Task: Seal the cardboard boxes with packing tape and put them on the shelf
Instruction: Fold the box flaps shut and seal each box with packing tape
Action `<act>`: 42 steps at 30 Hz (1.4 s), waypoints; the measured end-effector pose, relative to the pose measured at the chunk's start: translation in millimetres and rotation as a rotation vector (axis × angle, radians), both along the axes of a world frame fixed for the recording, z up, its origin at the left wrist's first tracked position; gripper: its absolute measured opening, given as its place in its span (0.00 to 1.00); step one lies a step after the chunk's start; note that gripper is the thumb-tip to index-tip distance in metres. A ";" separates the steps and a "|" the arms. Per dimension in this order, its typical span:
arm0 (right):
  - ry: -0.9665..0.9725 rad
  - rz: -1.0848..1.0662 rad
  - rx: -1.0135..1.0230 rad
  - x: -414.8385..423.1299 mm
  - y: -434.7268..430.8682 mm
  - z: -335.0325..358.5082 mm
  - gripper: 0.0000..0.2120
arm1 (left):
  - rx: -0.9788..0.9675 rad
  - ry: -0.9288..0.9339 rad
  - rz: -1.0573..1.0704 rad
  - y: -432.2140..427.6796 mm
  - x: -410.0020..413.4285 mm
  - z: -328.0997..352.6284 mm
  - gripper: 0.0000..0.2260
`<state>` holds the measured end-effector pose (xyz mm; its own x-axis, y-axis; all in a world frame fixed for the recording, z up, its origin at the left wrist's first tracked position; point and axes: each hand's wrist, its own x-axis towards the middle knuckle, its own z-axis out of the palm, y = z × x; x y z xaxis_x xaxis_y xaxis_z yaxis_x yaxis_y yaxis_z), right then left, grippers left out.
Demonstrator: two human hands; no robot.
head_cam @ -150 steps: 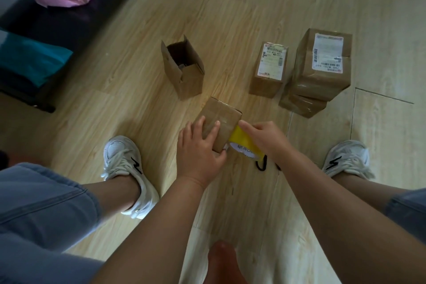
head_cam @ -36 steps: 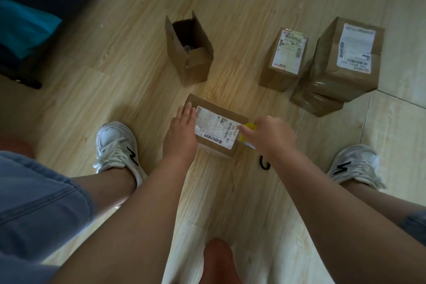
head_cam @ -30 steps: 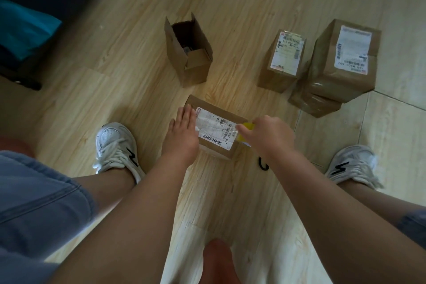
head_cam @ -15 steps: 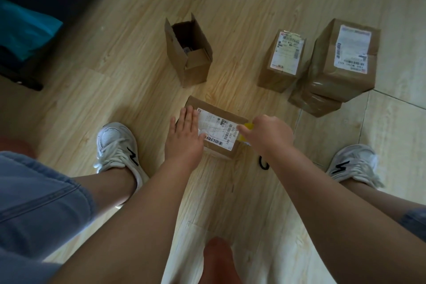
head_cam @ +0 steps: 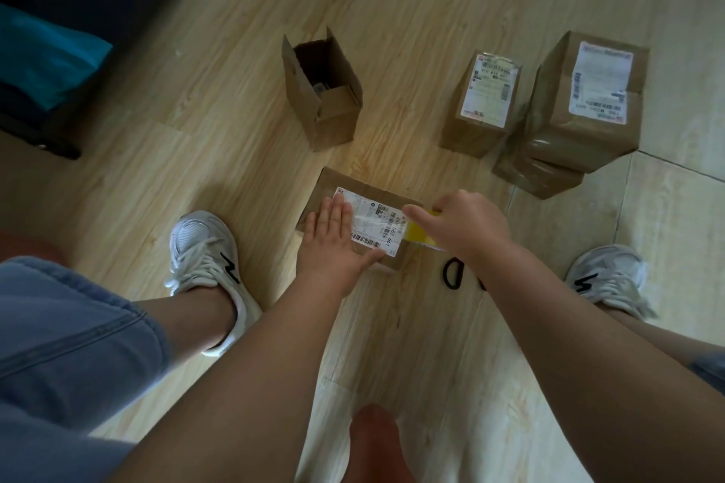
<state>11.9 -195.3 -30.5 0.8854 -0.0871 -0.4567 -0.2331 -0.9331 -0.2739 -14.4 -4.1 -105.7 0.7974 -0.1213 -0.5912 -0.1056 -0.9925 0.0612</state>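
Observation:
A small cardboard box (head_cam: 376, 214) with a white shipping label on top lies on the wooden floor between my feet. My left hand (head_cam: 333, 243) rests flat on its top, fingers straight, covering the left part of the label. My right hand (head_cam: 467, 223) grips a yellow tape roll (head_cam: 419, 233) at the box's right edge, index finger stretched over the label. An open box (head_cam: 321, 90) with raised flaps stands behind it. Further right stand a labelled box (head_cam: 484, 102) and a taped labelled box (head_cam: 588, 102) stacked on a flatter one (head_cam: 537, 178).
A black scissors handle (head_cam: 453, 274) lies on the floor under my right forearm. My white sneakers (head_cam: 208, 259) sit left and right (head_cam: 606, 274) of the box. A dark low shelf with a teal bag (head_cam: 43, 59) runs along the upper left.
My left hand slid from the box's left side onto its top and label. Five seconds ago the box lay with a plain face up; the labelled face is up since.

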 end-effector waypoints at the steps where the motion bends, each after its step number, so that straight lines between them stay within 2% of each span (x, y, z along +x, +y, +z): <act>1: 0.003 -0.011 0.036 -2.6 -5.7 0.1 0.28 | -0.007 -0.006 -0.001 0.9 -0.3 0.3 0.42; 5: 0.014 -0.064 0.149 -8.7 -19.3 -2.9 0.29 | -0.134 -0.120 -0.001 5.4 -3.4 5.2 0.28; 6: 0.013 -0.071 0.169 -8.4 -19.4 -4.1 0.29 | -0.138 -0.158 -0.018 5.9 -3.2 6.5 0.27; 8: 0.012 -0.070 0.181 -8.0 -17.8 -5.8 0.29 | -0.147 -0.172 -0.076 3.0 -2.2 8.1 0.29; 11: 0.009 -0.055 0.172 -7.1 -14.1 -4.6 0.23 | -0.178 -0.036 -0.104 -7.3 0.2 5.2 0.27; 15: -0.026 0.002 0.129 -4.4 -6.6 -3.3 0.25 | -0.119 0.042 -0.093 -11.7 1.8 1.5 0.27; 18: -0.046 -0.001 0.127 -5.3 -9.0 -2.8 0.25 | -0.062 0.026 -0.117 -15.7 2.2 5.9 0.27; 21: -0.058 -0.047 0.181 -8.3 -18.3 -4.1 0.27 | 0.010 -0.085 -0.174 -20.9 3.5 14.8 0.27; 24: -0.063 -0.078 0.222 -13.2 -24.2 -5.8 0.25 | -0.088 -0.163 -0.223 -25.3 2.2 17.0 0.27; 27: -0.074 -0.102 0.253 -16.1 -26.0 -8.0 0.25 | -0.250 -0.096 -0.127 -25.9 -2.1 15.5 0.29; 30: -0.061 -0.110 0.265 -16.1 -24.2 -9.5 0.27 | -0.308 -0.036 -0.082 -23.8 -5.7 17.0 0.32; 36: -0.078 -0.045 0.312 -10.8 -15.4 -4.5 0.27 | -0.213 0.008 -0.130 -27.4 -4.9 15.6 0.33; 42: 0.011 -0.049 0.310 -5.8 -25.0 -3.5 0.27 | -0.086 -0.029 -0.191 -30.2 -9.7 13.0 0.32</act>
